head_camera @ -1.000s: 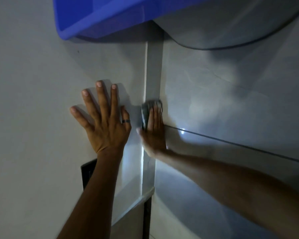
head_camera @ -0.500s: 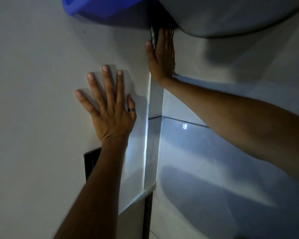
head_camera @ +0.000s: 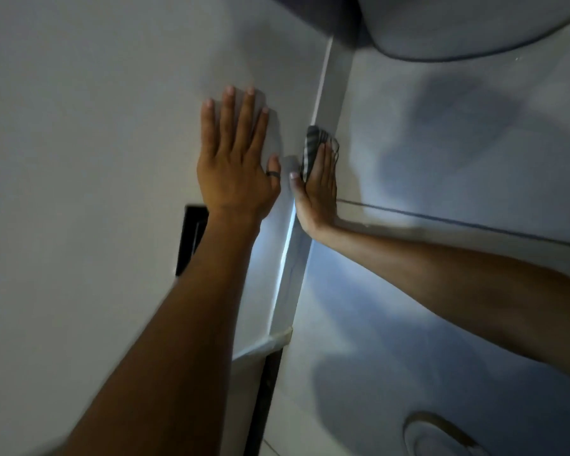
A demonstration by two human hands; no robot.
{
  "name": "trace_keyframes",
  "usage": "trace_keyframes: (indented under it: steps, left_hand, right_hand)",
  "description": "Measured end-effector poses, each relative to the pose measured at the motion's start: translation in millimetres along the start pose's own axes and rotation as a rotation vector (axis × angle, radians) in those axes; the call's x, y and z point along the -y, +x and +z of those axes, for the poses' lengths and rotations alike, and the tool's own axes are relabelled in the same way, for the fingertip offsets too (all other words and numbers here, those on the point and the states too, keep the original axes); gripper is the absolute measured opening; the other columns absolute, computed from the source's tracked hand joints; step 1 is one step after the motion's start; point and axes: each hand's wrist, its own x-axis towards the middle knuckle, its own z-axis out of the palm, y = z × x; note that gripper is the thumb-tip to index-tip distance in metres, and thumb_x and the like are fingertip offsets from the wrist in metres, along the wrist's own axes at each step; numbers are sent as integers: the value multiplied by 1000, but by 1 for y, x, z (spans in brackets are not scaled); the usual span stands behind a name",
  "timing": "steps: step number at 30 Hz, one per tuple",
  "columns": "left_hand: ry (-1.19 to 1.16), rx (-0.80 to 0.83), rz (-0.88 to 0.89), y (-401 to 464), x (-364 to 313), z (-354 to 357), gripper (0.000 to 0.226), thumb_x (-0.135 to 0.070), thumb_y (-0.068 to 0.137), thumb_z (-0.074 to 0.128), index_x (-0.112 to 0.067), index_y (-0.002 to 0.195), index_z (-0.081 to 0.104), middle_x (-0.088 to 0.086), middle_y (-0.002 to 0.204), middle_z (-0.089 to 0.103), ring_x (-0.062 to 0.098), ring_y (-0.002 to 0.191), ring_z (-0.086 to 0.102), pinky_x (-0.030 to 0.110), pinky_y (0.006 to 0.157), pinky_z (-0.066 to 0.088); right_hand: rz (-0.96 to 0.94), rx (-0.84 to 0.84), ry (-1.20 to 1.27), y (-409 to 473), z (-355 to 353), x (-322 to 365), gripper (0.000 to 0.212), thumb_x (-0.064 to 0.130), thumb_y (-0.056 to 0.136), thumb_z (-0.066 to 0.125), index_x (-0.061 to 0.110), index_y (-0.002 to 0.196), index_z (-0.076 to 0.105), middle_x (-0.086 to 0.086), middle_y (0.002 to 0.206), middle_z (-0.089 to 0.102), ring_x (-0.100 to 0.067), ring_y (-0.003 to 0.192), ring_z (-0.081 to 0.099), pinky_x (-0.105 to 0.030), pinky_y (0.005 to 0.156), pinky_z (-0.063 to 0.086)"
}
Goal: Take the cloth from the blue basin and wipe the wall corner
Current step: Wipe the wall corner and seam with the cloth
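My right hand presses a grey striped cloth flat against the wall corner, a narrow vertical strip between a pale wall on the left and tiled wall on the right. The cloth sticks out above and left of my fingers. My left hand lies flat and spread on the pale wall just left of the corner, a dark ring on its thumb; it holds nothing. The blue basin is out of view.
A large grey rounded object overhangs the top right. A dark rectangular opening sits in the left wall beside my left forearm. A white ledge crosses the corner lower down. A round fitting shows at the bottom right.
My right hand with the cloth has slid back down the corner from up under the grey object. The view has shifted, so the blue basin has left the frame. My left hand stays planted.
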Motion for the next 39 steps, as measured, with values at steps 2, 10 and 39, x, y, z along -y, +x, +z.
trace_keyframes:
  steps: [2, 10, 39]
  left_hand:
    - [-16, 20, -11, -21, 5, -3, 75, -59, 113, 11, -24, 177, -6, 6, 182, -18, 30, 168, -16, 52, 133, -13]
    - [-92, -241, -93, -170, 28, 41, 67, -41, 115, 38, -17, 176, 25, 11, 182, 16, 37, 167, 15, 50, 136, -9]
    - [-36, -316, -110, -216, 14, 82, 67, -45, 109, 57, -9, 166, 49, 18, 175, 29, 28, 167, -17, 52, 136, -6]
  right_hand:
    - [22, 31, -8, -30, 8, -4, 90, 53, 98, 36, 6, 166, -1, -14, 177, -5, -28, 166, -3, -50, 135, 7]
    - [87, 151, -87, -179, 61, -47, 97, 58, 99, 42, 11, 164, -13, -11, 175, -17, -21, 164, -15, -41, 136, -1]
    - [-49, -89, 48, 13, 10, -11, 73, 26, 107, 47, -2, 164, 10, -21, 175, 7, -36, 165, 4, -49, 134, 6]
